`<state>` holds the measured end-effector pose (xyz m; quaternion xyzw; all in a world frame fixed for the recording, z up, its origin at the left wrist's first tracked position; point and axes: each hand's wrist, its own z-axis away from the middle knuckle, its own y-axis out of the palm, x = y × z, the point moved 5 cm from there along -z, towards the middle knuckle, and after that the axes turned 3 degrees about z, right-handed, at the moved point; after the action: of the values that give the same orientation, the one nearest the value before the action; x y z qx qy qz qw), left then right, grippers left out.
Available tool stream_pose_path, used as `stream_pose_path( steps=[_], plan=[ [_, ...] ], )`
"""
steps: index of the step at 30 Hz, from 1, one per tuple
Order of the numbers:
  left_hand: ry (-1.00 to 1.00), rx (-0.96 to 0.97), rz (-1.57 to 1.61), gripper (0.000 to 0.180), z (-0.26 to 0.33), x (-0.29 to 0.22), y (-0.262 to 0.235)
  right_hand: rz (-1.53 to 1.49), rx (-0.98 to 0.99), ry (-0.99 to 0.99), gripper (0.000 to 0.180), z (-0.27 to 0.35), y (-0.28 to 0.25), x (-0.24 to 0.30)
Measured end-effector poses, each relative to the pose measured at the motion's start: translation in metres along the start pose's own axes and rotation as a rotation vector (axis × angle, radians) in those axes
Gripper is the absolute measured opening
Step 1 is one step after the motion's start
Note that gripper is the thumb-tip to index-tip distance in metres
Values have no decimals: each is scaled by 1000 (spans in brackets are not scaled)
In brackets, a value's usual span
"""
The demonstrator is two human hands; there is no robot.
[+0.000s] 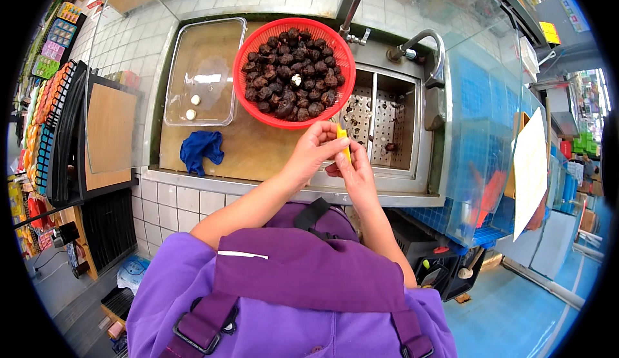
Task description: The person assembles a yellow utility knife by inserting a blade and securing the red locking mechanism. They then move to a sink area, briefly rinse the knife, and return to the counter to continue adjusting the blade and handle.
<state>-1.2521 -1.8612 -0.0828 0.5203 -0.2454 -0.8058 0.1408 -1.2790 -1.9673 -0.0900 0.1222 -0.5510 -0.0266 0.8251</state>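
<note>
Over the counter's front edge, my two hands meet around a small tool with a yellow handle (342, 136); its working end is hard to make out. My left hand (316, 146) pinches the handle, the thumb lying across it. The fingers of my right hand (356, 172) close on its lower part from the other side. Just beyond them stands a red plastic basket (351, 77) full of dark brown, unpeeled water chestnuts (284, 68), with a white peeled one (296, 79) on top. To its left, a clear plastic tray (187, 42) holds two white peeled water chestnuts (193, 106).
A metal sink (422, 158) with dark peelings inside lies to the right, under a curved faucet (442, 42). A blue cloth (201, 152) rests on the counter (248, 155) at the left. Glass panels (474, 119) rise around the counter. A display rack (64, 126) stands far left.
</note>
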Motion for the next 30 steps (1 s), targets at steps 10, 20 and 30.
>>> stream_pose_path(
  steps=[10, 20, 30],
  plan=[
    [-52, -62, -101, 21, -20, -8, -9, -451, 336, 307, 39, -3, 2, 12],
    [44, -51, -254, 26, -33, -9, -17, -485, 243, 300, 28, -25, -28, 7],
    [566, -226, -1364, 23, -54, -84, -90, -651, 274, 353, 30, -48, -43, 5]
  ],
)
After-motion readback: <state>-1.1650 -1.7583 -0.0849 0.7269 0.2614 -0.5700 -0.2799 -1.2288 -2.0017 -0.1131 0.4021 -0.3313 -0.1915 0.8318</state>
